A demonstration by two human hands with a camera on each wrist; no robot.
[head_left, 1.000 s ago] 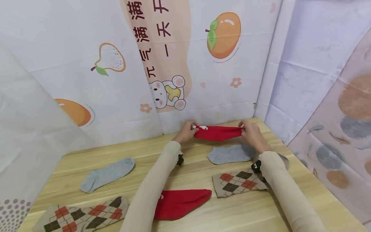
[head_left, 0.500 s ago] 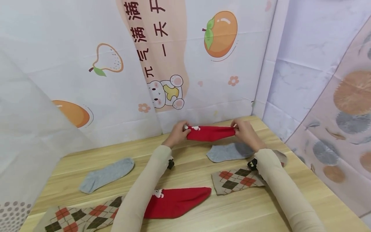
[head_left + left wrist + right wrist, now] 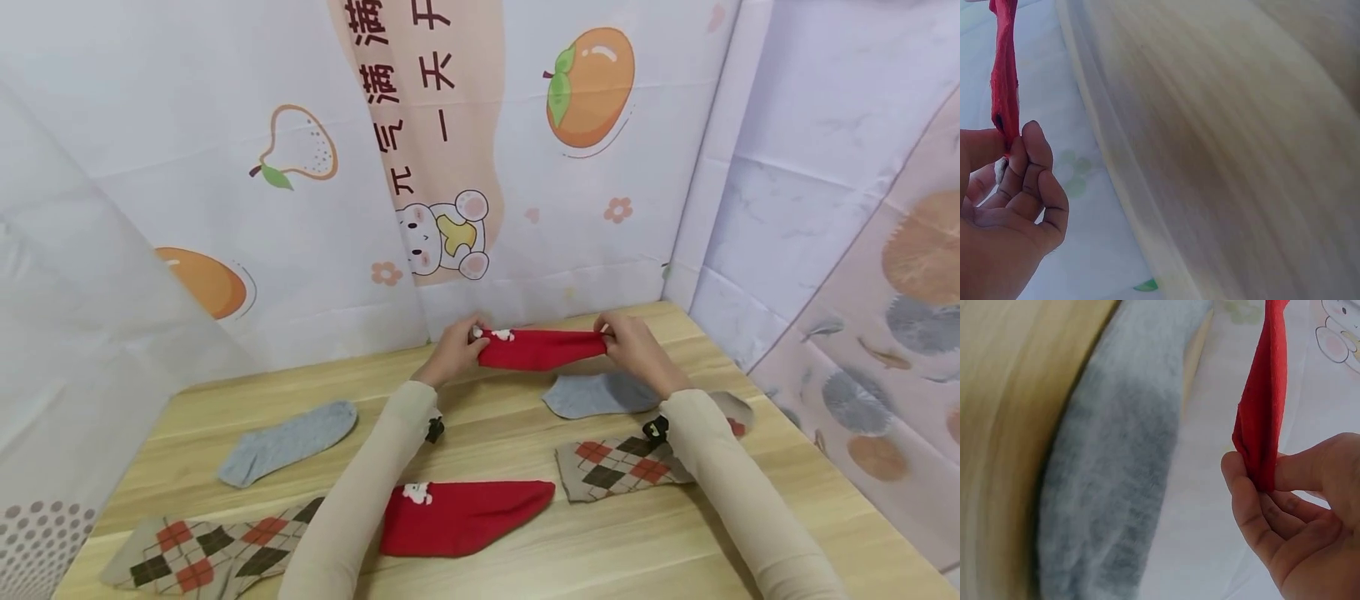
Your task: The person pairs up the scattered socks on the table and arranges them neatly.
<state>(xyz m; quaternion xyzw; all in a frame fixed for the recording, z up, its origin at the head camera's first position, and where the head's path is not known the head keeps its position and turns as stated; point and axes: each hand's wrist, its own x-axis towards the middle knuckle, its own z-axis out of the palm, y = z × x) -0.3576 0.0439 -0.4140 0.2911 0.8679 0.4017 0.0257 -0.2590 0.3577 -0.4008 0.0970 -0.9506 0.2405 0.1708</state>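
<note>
Between my two hands a red sock (image 3: 543, 349) with a small white figure is stretched out over the table's far edge. My left hand (image 3: 453, 352) pinches its end with the white figure; in the left wrist view thumb and fingers close on the red fabric. The other end is pinched by my right hand (image 3: 633, 348), seen in the right wrist view with the thumb against the fingertips. Just below the held sock lies a grey sock (image 3: 598, 395), partly behind my right forearm. A second red sock (image 3: 465, 517) lies flat nearer me, its white figure at the left.
On the left of the wooden table (image 3: 420, 417) lie another grey sock (image 3: 288, 442) and an argyle sock (image 3: 217, 554) partly under my left sleeve. Another argyle sock (image 3: 622, 469) passes beneath my right wrist. A printed white curtain (image 3: 337, 275) hangs behind the table.
The held red sock has moved slightly left and toward me along with both hands. The left sleeve has shifted left, uncovering more of the lying red sock.
</note>
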